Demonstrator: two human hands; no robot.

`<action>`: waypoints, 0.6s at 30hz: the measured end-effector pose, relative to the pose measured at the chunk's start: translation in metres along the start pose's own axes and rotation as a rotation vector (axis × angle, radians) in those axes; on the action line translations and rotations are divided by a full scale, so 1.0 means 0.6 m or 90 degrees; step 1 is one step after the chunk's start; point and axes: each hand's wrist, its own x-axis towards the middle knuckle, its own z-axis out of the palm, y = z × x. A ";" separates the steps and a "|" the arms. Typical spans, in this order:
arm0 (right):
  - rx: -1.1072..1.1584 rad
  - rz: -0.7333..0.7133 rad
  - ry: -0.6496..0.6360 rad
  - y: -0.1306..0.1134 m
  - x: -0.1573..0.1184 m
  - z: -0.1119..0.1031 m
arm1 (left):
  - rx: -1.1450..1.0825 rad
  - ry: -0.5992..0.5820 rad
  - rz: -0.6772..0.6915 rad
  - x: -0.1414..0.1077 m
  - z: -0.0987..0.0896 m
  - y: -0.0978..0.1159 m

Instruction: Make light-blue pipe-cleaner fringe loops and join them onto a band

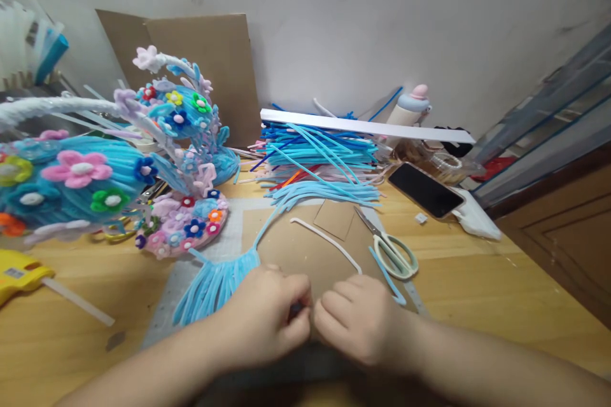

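Over a brown cardboard sheet (277, 229), my left hand (272, 308) and my right hand (360, 318) are curled close together, knuckles almost touching. The fingers of both are closed, and whatever they pinch is hidden. A fringe of light blue pipe cleaners (219, 283) lies partly behind my left hand, one stem rising from its top. Beyond my right hand lies a bent white pipe cleaner (329, 238). Scissors (394, 251) with pale green handles rest to the right, near a loose light blue pipe cleaner (389, 276).
Flower-covered pipe cleaner ornaments (81, 184) stand at left, with a yellow glue gun (23, 273) in front. A pile of blue pipe cleaners (319, 152) sits at the back under a white strip (363, 124). At right are a phone (426, 189) and a bottle (408, 111).
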 end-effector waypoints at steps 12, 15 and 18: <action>1.240 0.711 -0.198 0.004 0.019 0.003 | 0.184 0.158 0.169 0.002 0.022 -0.009; 1.304 0.733 -0.191 0.006 0.016 0.004 | 0.178 0.172 0.169 0.002 0.022 -0.009; 1.233 0.707 -0.151 0.004 0.017 0.006 | 0.131 0.160 0.139 0.001 0.019 -0.006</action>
